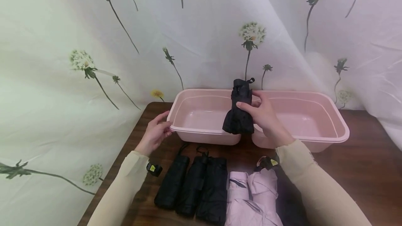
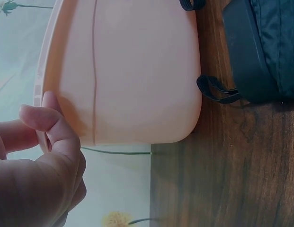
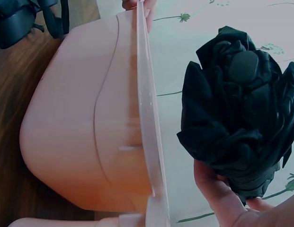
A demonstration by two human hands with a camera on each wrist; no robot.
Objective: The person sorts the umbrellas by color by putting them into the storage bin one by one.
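Observation:
In my right hand (image 1: 265,112) is a folded black umbrella (image 1: 241,114), gripped round its middle between thumb and fingers. It hangs above the gap between two pink plastic basins, over the right end of the left basin (image 1: 205,130). The right wrist view shows the loose cloth end of this umbrella (image 3: 241,109) near the basin's rim. At the left basin's left corner, my left hand (image 1: 155,132) pinches the rim; the left wrist view shows thumb and fingers (image 2: 52,118) about that edge. The right basin (image 1: 314,140) stands beside my right wrist.
On the brown wooden table (image 1: 355,170) lie several folded black umbrellas (image 1: 213,187) in a row before the basins. Pink folded umbrellas (image 1: 251,201) lie right of them, and something dark (image 1: 289,198) lies partly under my right arm. A dandelion-print cloth (image 1: 204,37) hangs behind.

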